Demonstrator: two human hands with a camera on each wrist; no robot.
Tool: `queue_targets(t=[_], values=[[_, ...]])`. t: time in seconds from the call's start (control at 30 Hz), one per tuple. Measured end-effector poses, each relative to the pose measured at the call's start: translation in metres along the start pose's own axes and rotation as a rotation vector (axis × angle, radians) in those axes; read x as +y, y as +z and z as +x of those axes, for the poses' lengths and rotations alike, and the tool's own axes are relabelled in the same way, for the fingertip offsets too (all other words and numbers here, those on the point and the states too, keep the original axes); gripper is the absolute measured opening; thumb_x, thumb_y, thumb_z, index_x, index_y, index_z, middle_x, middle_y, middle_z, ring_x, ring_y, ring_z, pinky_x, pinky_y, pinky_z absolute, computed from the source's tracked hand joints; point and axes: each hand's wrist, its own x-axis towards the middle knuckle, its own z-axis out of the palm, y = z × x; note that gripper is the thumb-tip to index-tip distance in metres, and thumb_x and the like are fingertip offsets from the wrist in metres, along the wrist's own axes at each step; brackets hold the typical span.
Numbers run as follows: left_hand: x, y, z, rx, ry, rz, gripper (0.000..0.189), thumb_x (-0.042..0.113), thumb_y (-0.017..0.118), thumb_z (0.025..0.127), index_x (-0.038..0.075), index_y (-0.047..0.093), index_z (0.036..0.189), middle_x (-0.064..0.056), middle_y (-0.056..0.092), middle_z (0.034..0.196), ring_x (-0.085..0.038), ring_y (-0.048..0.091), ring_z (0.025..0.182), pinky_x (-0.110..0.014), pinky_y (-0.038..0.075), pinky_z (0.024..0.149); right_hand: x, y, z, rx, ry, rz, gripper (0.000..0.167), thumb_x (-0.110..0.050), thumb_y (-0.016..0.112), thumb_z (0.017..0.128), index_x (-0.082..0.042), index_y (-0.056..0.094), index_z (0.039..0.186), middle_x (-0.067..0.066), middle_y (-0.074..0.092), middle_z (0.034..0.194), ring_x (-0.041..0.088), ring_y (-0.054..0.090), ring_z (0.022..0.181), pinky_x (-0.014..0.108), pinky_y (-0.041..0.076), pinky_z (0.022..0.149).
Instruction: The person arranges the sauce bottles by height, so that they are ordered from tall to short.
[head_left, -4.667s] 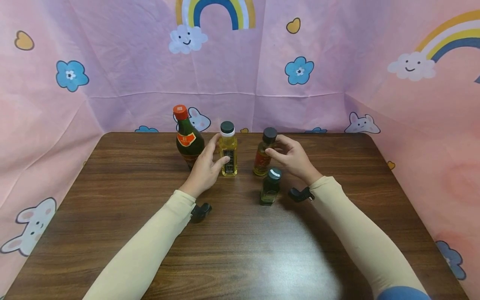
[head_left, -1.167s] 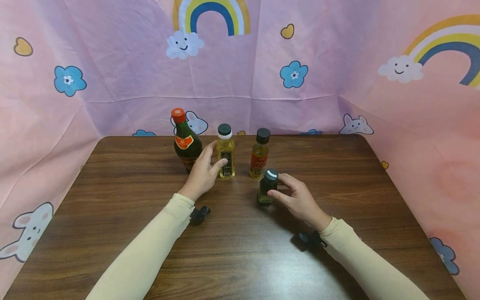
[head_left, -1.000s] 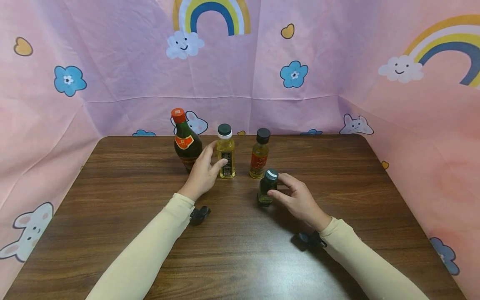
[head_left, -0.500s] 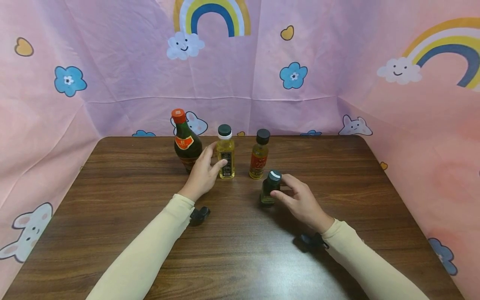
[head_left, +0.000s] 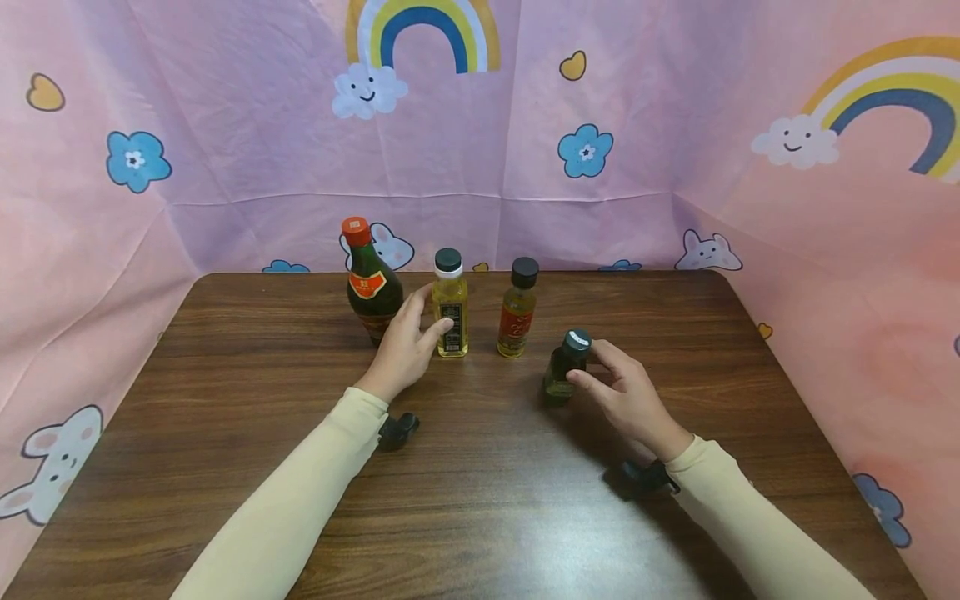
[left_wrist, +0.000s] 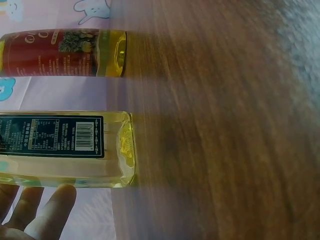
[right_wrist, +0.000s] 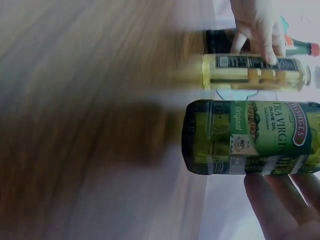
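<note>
In the head view my left hand (head_left: 401, 346) holds a clear square bottle of yellow oil (head_left: 452, 287) with a dark green cap, thumb across its front label. The bottle stands upright on the table. My right hand (head_left: 633, 400) grips a small dark green olive oil bottle (head_left: 561, 371) between thumb and fingers, its top leaning a little to the right. In the right wrist view its green "extra virgin olive oil" label (right_wrist: 270, 130) faces the camera, and the fingers (right_wrist: 275, 200) lie along its side. A red-labelled oil bottle (head_left: 517, 312) with a black cap stands between the hands.
Left of the yellow oil stands a big dark green bottle (head_left: 371, 287) with a red cap, partly behind my left hand. The brown wooden table (head_left: 480, 500) ends at a pink patterned cloth (head_left: 465, 158) hung around the back and sides. Black wrist-camera mounts sit under both wrists.
My right hand went from the red-labelled bottle to the olive oil bottle, took hold of it and has now carried it to the right. My left hand has stayed at the yellow oil bottle.
</note>
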Motion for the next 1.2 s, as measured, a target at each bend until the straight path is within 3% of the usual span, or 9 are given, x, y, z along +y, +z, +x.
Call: queue_targets(t=[0.37, 0.87, 1.2], values=[[-0.001, -0.001, 0.000, -0.006, 0.003, 0.012, 0.065, 0.030, 0.059, 0.107, 0.011, 0.030, 0.161, -0.015, 0.042, 0.156, -0.034, 0.050, 0.136, -0.053, 0.048, 0.108, 0.011, -0.024, 0.013, 0.025, -0.002, -0.092, 0.037, -0.005, 0.069, 0.099, -0.006, 0.064, 0.135, 0.008, 0.068, 0.124, 0.024, 0.066, 0.115, 0.018, 0.053, 0.092], [0.001, -0.002, 0.000, -0.012, -0.008, 0.000, 0.065, 0.029, 0.060, 0.107, 0.010, 0.030, 0.161, -0.015, 0.040, 0.158, -0.034, 0.049, 0.138, -0.052, 0.049, 0.107, 0.025, -0.034, 0.046, 0.017, 0.026, -0.085, 0.043, -0.010, 0.066, 0.102, -0.005, 0.058, 0.144, 0.014, 0.063, 0.132, 0.033, 0.064, 0.122, 0.047, 0.054, 0.100], [-0.001, -0.002, 0.001, -0.019, -0.010, 0.010, 0.065, 0.029, 0.059, 0.107, 0.011, 0.030, 0.161, -0.015, 0.041, 0.157, -0.034, 0.050, 0.137, -0.052, 0.049, 0.107, 0.033, -0.030, 0.051, 0.009, 0.060, -0.075, 0.045, -0.014, 0.066, 0.103, -0.005, 0.056, 0.146, 0.016, 0.061, 0.136, 0.037, 0.061, 0.126, 0.052, 0.053, 0.102]])
